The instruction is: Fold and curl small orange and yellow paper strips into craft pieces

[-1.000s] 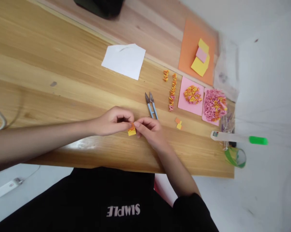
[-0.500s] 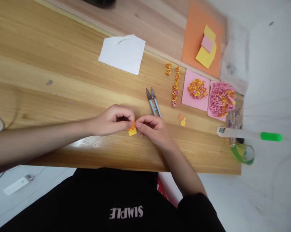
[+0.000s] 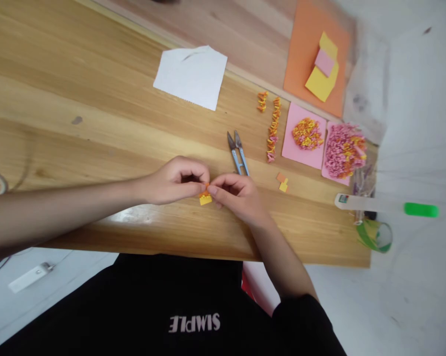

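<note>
My left hand (image 3: 180,182) pinches a small orange-and-yellow piece (image 3: 205,199) between thumb and forefinger. From the other side, my right hand (image 3: 234,196) has its thumb and fingertips closed at the top of the same piece, so their contact point is partly hidden. Just beyond my right hand lie blue-handled snips (image 3: 238,152), blades pointing away. Small orange and yellow paper bits (image 3: 282,182) rest to the right. Farther off are a long row of twisted orange, yellow and pink pieces (image 3: 273,129) and a shorter group (image 3: 262,101).
Two pink sheets carry piles of small pieces (image 3: 307,133) (image 3: 344,151). An orange sheet (image 3: 295,64) holds yellow and pink paper. White paper (image 3: 190,76) lies at the back. A green-ended white tool (image 3: 385,204) and green tape roll (image 3: 374,236) sit by the right edge.
The view has shifted slightly, so the table items appear a little farther right and up. Both hands stay together at the small piece, with less of its orange part showing.
</note>
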{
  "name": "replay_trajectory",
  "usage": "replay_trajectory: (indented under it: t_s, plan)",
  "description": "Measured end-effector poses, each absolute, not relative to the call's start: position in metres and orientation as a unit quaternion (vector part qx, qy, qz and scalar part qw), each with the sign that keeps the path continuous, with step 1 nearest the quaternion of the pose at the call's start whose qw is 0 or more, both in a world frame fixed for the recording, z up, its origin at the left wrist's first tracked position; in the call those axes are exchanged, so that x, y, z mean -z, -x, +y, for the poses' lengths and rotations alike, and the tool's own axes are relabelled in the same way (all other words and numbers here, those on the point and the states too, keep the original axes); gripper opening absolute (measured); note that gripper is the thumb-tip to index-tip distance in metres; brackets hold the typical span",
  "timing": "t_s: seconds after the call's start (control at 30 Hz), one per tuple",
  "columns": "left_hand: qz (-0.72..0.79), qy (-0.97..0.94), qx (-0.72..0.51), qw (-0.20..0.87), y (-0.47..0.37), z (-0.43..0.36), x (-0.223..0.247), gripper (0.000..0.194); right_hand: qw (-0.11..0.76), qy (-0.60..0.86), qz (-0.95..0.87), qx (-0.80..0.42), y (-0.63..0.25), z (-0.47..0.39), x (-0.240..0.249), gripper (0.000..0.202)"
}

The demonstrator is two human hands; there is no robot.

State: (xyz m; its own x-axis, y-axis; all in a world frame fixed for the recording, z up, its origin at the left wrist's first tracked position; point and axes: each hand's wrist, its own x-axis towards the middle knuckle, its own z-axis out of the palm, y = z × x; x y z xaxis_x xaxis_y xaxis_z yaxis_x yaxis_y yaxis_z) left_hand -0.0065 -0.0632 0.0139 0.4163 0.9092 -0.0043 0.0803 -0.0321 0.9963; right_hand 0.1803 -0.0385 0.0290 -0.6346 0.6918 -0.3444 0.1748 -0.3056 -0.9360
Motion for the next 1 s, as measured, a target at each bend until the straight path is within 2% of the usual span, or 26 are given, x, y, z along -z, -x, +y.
replay_trajectory:
  t_s: [0.4,0.8,1.0]
  plan:
    - [0.391,-0.635,-0.361,0.56,0.008,-0.062,-0.019,0.027,0.18,0.382,-0.554,-0.717,-0.182,-0.037,-0.029,0.033]
    - [0.401,-0.646,-0.333,0.558,0.009,-0.062,-0.024,0.021,0.18,0.377,-0.555,-0.719,-0.181,-0.036,-0.031,0.036]
    - [0.388,-0.65,-0.359,0.546,0.008,-0.063,-0.016,0.027,0.187,0.373,-0.555,-0.72,-0.181,-0.036,-0.031,0.036]
